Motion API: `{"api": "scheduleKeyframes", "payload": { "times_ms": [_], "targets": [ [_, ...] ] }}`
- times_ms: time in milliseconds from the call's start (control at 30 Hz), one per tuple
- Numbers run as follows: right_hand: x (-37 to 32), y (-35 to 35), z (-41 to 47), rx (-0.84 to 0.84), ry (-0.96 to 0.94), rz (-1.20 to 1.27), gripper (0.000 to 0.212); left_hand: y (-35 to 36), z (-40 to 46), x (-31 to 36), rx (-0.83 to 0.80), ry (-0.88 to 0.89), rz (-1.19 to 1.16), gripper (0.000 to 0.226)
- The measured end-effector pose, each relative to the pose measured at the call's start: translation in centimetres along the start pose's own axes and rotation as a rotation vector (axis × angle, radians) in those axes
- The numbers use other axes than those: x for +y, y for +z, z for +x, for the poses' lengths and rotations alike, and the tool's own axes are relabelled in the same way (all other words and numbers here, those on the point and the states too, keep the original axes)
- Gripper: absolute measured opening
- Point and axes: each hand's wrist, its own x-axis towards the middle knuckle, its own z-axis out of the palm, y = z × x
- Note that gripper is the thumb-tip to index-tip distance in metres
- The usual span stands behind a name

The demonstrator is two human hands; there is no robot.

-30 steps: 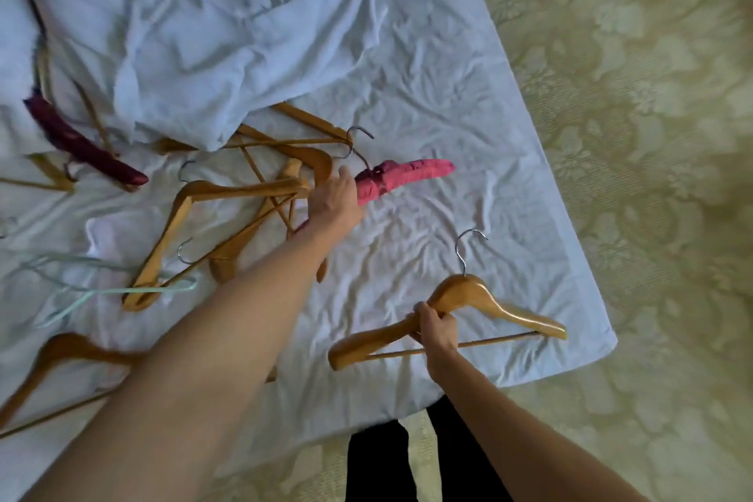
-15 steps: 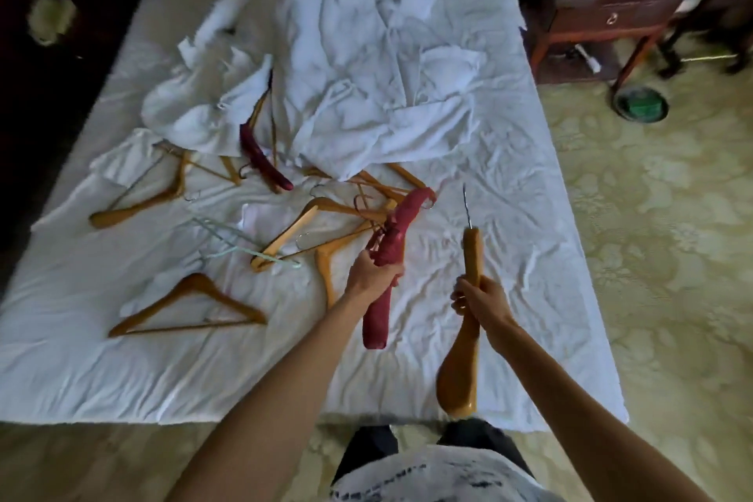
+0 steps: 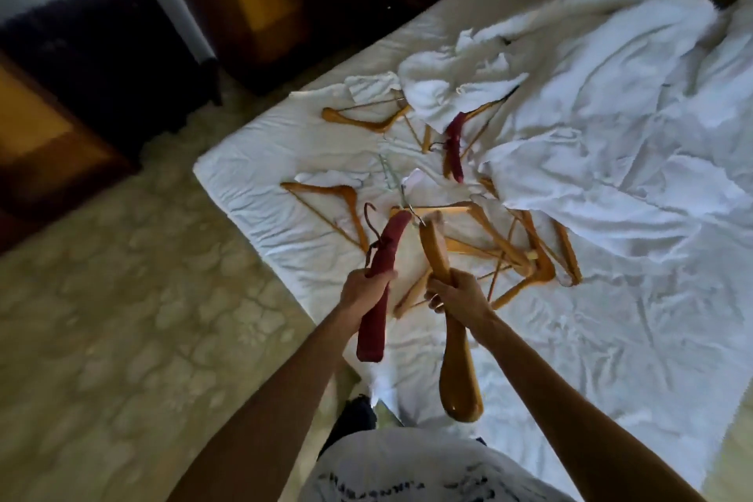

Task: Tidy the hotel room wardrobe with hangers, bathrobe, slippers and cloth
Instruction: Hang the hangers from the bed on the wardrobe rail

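Head view: my left hand grips one padded maroon fabric hanger, my right hand one broad wooden hanger, mid-frame. Their hooks could snag. Beyond, a second maroon hanger; roughly seven wooden hangers tangled; one white bathrobe upper right.

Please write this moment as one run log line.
left hand: grips dark red padded hanger | right hand: grips tan wooden hanger | white bed: hangers remain
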Motion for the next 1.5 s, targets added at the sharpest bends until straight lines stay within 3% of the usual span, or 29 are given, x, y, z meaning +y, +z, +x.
{"api": "scheduleKeyframes", "payload": {
  "times_ms": [300,500,600,700,867,1033,1500],
  "targets": [
    [-8.2,16.4,1.2,-0.431,-0.066,-0.131,0.016,-15.2,-3.9,-6.2,0.324,-0.059,-0.356,0.026],
    [-14.0,29.9,-0.6,-0.639,-0.149,-0.202,0.016,-26.7,-6.8,-9.1,0.318,0.038,-0.417,0.027],
    [-16.8,36.8,-1.3,-0.726,-0.214,-0.256,0.018,-33.2,-7.6,-10.2,0.322,0.089,-0.427,0.013],
    [-19.6,43.1,-1.4,-0.773,-0.259,-0.258,0.018,-39.7,-7.8,-10.7,0.36,0.124,-0.459,0.008],
    [-24.2,51.6,-0.9,-0.817,-0.322,-0.233,0.017,-49.0,-5.8,-11.4,0.435,0.134,-0.542,0.032],
    [-28.8,59.1,1.6,-0.84,-0.323,-0.204,0.022,-57.6,-2.1,-11.1,0.506,0.167,-0.617,0.036],
    [-47.4,88.5,20.6,-0.852,-0.352,-0.226,0.029,-90.3,18.7,-5.2,0.629,0.132,-0.661,0.044]
  ]
}}
